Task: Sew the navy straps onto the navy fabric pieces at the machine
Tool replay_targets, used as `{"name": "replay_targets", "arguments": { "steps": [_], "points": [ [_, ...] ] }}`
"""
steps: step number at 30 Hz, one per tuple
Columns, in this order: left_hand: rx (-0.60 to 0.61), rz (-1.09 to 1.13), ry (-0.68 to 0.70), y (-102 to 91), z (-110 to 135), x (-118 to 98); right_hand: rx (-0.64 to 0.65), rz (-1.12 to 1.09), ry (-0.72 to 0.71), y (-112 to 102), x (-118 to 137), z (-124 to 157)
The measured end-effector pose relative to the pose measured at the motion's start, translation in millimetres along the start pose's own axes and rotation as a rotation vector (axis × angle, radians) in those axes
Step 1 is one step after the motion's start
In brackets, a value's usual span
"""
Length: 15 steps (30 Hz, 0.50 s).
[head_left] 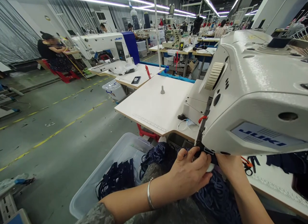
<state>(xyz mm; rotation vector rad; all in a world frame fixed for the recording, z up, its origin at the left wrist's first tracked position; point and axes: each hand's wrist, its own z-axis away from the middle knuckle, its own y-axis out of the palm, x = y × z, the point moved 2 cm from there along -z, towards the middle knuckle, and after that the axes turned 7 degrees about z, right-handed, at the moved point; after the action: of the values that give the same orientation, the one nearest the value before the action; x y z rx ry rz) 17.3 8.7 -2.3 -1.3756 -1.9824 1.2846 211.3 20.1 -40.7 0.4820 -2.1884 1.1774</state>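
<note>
My left hand, with a silver bangle at the wrist, is closed with curled fingers at the needle end of a white JUKI sewing machine. A dark piece, perhaps fabric, lies by its fingertips, but what they grip is hidden. My right hand reaches in under the machine head from the other side, its fingers out of sight. Below both hands, a heap of navy cord or strips lies over my lap. A clear plastic bin beside me contains navy straps.
A white worktable with a grey peg extends beyond the machine. Orange-handled scissors lie at the right. Another JUKI machine, a phone and a seated person are farther off.
</note>
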Motion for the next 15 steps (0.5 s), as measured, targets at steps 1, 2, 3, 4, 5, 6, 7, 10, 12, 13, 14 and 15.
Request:
{"name": "replay_targets", "arguments": {
  "steps": [1,2,3,4,5,6,7,10,12,13,14,15],
  "points": [
    [0.0,0.004,-0.003,0.1,-0.2,-0.1,0.007,0.008,-0.007,0.4,-0.5,-1.0],
    [0.002,0.007,-0.004,0.2,-0.3,-0.2,0.015,0.013,-0.013,0.7,-0.6,-2.1],
    [0.003,0.01,-0.004,0.2,-0.4,-0.4,0.025,0.018,-0.017,0.8,-0.1,-3.3],
    [0.005,0.011,-0.001,0.2,-0.4,-0.6,0.033,0.019,-0.017,0.6,1.0,-4.4],
    [0.007,0.012,0.001,0.3,-0.3,-0.7,0.038,0.019,-0.015,0.1,2.5,-5.4],
    [0.007,0.011,0.004,0.4,-0.2,-0.7,0.043,0.018,-0.013,-0.6,4.6,-6.2],
    [0.007,0.01,0.004,0.6,-0.1,-0.7,0.047,0.018,-0.012,-1.5,6.9,-6.8],
    [0.009,0.001,0.003,1.2,0.2,-0.3,0.057,0.005,-0.016,-4.0,14.2,-7.5],
    [0.005,-0.008,0.003,1.3,0.3,-0.1,0.052,-0.01,-0.011,-4.7,17.2,-7.4],
    [0.003,-0.011,0.005,1.3,0.4,-0.1,0.045,-0.015,-0.007,-4.7,18.0,-7.1],
    [0.001,-0.015,0.005,1.3,0.5,-0.1,0.036,-0.018,-0.003,-4.6,18.1,-6.7],
    [-0.001,-0.021,0.005,1.3,0.6,-0.1,0.028,-0.016,0.0,-4.4,17.8,-6.1]
  ]
}}
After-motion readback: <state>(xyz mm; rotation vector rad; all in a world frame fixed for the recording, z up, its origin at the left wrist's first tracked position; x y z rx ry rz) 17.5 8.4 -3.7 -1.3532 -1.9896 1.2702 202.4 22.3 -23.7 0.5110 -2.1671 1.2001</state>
